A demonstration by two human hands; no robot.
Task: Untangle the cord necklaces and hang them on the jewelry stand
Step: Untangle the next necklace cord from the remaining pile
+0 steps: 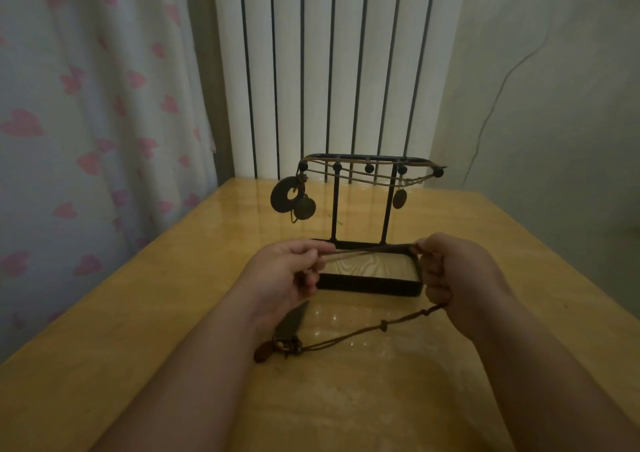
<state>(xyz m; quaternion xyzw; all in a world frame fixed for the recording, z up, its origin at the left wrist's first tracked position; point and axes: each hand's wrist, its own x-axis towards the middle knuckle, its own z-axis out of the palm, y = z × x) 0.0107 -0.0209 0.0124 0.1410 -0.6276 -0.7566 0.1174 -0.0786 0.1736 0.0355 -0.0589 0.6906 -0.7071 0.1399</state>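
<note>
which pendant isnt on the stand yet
The leaf-shaped pendant lies on the table; the ring, disc and oval hang from the stand.

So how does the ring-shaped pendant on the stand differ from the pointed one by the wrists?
The ring pendant is round with a hole; the pointed pendant is long and blade-like. The ring pendant hangs from the jewelry stand; the pointed pendant lies on the table, its cord gripped by the left hand and right hand. Both look dark, strung on brown cord.
</note>
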